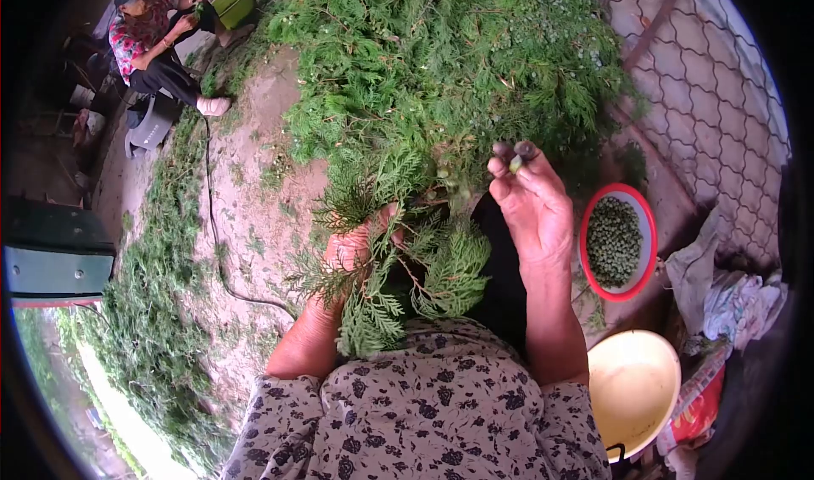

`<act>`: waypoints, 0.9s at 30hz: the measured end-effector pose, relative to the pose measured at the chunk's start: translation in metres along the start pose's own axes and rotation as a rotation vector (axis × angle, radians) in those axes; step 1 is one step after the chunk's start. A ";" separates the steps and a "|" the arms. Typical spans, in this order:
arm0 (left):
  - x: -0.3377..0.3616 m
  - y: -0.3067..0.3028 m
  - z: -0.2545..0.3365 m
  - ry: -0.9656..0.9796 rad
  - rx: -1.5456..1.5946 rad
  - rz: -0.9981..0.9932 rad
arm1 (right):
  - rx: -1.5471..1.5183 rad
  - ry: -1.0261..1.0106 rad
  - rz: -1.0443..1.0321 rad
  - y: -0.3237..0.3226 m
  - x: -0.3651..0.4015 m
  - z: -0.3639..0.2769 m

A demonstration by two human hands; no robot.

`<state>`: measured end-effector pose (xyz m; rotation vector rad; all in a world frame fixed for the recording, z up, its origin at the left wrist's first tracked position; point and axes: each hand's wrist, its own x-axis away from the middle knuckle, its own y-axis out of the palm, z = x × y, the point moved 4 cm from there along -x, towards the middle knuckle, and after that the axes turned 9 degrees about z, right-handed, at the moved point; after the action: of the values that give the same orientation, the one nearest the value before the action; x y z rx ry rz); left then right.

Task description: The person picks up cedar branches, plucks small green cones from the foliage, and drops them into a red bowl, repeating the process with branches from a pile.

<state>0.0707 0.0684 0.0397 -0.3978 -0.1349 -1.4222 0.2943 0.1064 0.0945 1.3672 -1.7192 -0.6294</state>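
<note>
My left hand (354,244) is closed around a leafy evergreen branch (445,268), whose flat green sprays spread over my lap. Raised to the right of it is my right hand (536,204), palm toward me. Its darkened thumb and fingertips pinch a small green seed cone (515,164). Beside my right forearm stands a red-rimmed bowl (651,241) with many small round green cones (615,241) inside. Past my hands lies a large heap of cut evergreen branches (449,56).
A co-worker (153,35) sits at the upper left near a green basin (235,5). A black cable (214,226) crosses the dirt floor. At the lower right are a cream basin (636,387) and crumpled plastic bags (738,302). Loose greenery (161,285) lies along the left.
</note>
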 end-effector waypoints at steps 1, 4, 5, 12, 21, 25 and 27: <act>0.001 -0.001 0.002 -0.041 -0.039 -0.031 | 0.016 0.022 0.002 0.001 0.001 0.003; -0.003 -0.001 -0.011 -0.042 -0.094 -0.039 | 0.240 0.000 -0.074 -0.010 -0.004 0.016; -0.004 0.000 -0.015 -0.049 -0.053 -0.077 | 0.399 -0.094 -0.083 -0.011 -0.002 0.018; 0.016 0.012 0.003 -0.226 0.266 -0.053 | 1.152 -0.565 -0.256 -0.001 -0.002 0.029; 0.027 0.017 0.028 -0.134 0.415 -0.088 | 1.019 -0.281 -0.222 -0.014 -0.004 0.034; 0.027 0.022 0.039 -0.093 0.200 -0.040 | 1.084 -0.523 -0.235 -0.018 -0.006 0.038; 0.026 0.023 0.037 -0.074 0.237 -0.028 | 0.895 -0.516 -0.143 -0.020 -0.003 0.040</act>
<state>0.1027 0.0595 0.0778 -0.2538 -0.3666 -1.4011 0.2715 0.0992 0.0564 2.0709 -2.4995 -0.2855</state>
